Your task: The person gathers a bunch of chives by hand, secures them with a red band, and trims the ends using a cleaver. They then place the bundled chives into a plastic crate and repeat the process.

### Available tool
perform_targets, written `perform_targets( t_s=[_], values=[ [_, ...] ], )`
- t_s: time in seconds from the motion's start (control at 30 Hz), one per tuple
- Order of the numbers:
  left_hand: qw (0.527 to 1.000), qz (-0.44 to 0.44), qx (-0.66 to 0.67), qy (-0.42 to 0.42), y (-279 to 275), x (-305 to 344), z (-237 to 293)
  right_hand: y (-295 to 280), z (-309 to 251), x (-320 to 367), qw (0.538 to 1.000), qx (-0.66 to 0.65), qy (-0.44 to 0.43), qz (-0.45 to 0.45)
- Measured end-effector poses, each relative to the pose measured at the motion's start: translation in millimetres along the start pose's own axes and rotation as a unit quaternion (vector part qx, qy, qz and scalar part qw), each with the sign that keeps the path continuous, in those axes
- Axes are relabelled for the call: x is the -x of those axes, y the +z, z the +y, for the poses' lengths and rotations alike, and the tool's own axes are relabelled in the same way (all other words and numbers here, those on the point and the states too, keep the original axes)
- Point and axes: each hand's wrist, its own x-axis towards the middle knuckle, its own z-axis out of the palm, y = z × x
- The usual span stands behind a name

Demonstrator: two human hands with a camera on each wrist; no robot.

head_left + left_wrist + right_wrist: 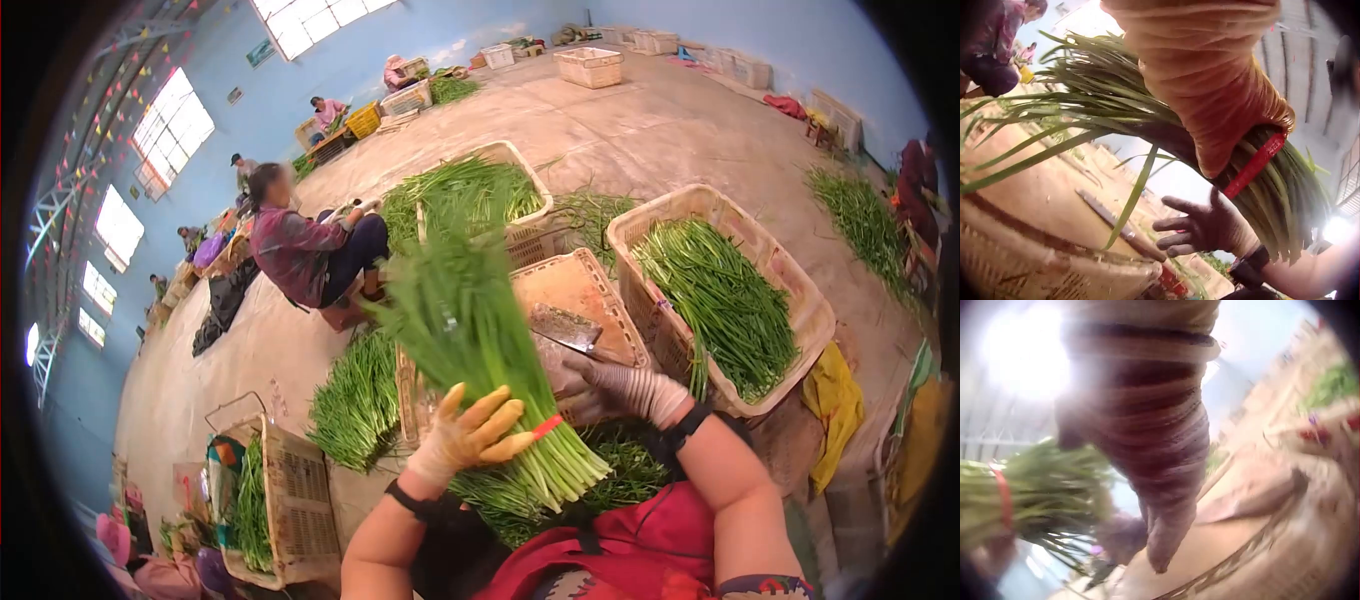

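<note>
My left hand (470,435), in a yellowish glove, grips a thick bundle of garlic chives (465,320) near its cut ends. A red band (1257,164) is wrapped round the stalks beside the thumb. The leafy end points forward and is blurred in the head view. To the right is my right hand (622,387), in a dirty, greyish glove. Its fingers are spread in the left wrist view, holding nothing. A broad-bladed knife (565,327) lies just ahead of it on an upturned crate (562,283), the handle towards my right hand.
A crate of chives (715,300) stands at the right, another crate (535,175) beyond the work surface. Loose chives (358,400) lie on the floor at left, near a tall crate (300,490). A seated person (310,235) works ahead to the left.
</note>
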Motion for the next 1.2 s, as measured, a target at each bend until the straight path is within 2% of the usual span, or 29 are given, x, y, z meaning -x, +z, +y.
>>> perform_targets(
  t_s=[0.03, 0.07, 0.13, 0.2, 0.23, 0.27, 0.33, 0.37, 0.4, 0.43, 0.47, 0.5, 0.57, 0.6, 0.83, 0.97, 1.07, 1.13, 1.17, 1.2],
  values=[
    [0.999, -0.024, 0.022, -0.005, 10.2, 3.3, 7.9, 8.6, 18.8, 2.3, 0.985, -0.154, 0.03, -0.069],
    [0.999, -0.035, 0.024, 0.007, 27.1, 9.7, 15.5, 17.1, 37.6, 4.5, 0.948, -0.281, 0.076, -0.126],
    [0.987, -0.147, 0.033, -0.053, 51.7, 23.8, 41.6, 50.2, 57.2, 12.3, 0.969, -0.242, 0.036, -0.037],
    [0.957, -0.195, 0.059, -0.208, 50.5, 22.3, 60.4, 51.5, 87.9, -0.9, 0.94, -0.335, 0.066, -0.006],
    [0.933, -0.216, 0.072, -0.278, 50.4, 20.8, 66.5, 53.2, 95.3, 6.6, 0.943, -0.323, 0.074, 0.035],
    [0.927, -0.167, 0.068, -0.33, 45.7, 25.3, 71.9, 53.6, 100.0, 10.9, 0.941, -0.321, 0.092, 0.059],
    [0.905, -0.068, 0.09, -0.409, 38.6, 45.9, 89.9, 57.5, 109.4, 16.2, 0.936, -0.34, 0.076, 0.036],
    [0.737, 0.094, 0.313, -0.591, 58.0, 69.2, 111.5, 59.8, 114.4, 20.5, 0.982, -0.185, 0.012, 0.022],
    [0.516, 0.079, 0.536, -0.663, 41.2, 61.3, 111.5, 60.5, 118.5, 24.9, 0.998, -0.025, -0.054, 0.03],
    [0.234, 0.077, 0.632, -0.734, 25.7, 51.8, 111.9, 63.2, 119.0, 27.3, 0.989, 0.079, -0.12, 0.047],
    [0.132, 0.043, 0.662, -0.736, 25.1, 41.6, 110.0, 69.4, 116.9, 26.3, 0.984, 0.079, -0.148, 0.061],
    [0.123, 0.015, 0.689, -0.714, 32.2, 26.9, 112.9, 75.3, 110.2, 22.8, 0.987, 0.0, -0.149, 0.063],
    [0.143, -0.029, 0.716, -0.683, 42.4, -4.4, 120.7, 80.0, 91.9, 18.3, 0.973, -0.174, -0.144, 0.048],
    [0.158, -0.044, 0.725, -0.669, 41.7, -23.6, 127.0, 83.5, 82.8, 20.8, 0.965, -0.209, -0.156, 0.041],
    [0.237, -0.082, 0.78, -0.573, 35.3, -81.1, 134.8, 101.8, 29.2, 60.7, 0.924, -0.258, -0.281, -0.033],
    [0.263, -0.09, 0.811, -0.514, 30.6, -109.1, 134.0, 104.1, -2.1, 141.5, 0.877, -0.278, -0.383, -0.076],
    [0.277, -0.106, 0.83, -0.473, 24.9, -131.3, 138.7, 129.4, -12.7, 266.9, 0.827, -0.344, -0.429, -0.116],
    [0.281, -0.117, 0.842, -0.446, 23.4, -144.0, 144.5, 143.4, 2.4, 338.4, 0.822, -0.388, -0.417, 0.013],
    [0.28, -0.123, 0.848, -0.433, 22.1, -149.1, 145.6, 156.4, 14.0, 376.8, 0.824, -0.351, -0.434, 0.098],
    [0.278, -0.129, 0.855, -0.419, 21.4, -153.8, 146.4, 172.2, 34.2, 414.9, 0.806, -0.314, -0.48, 0.143]
  ],
)
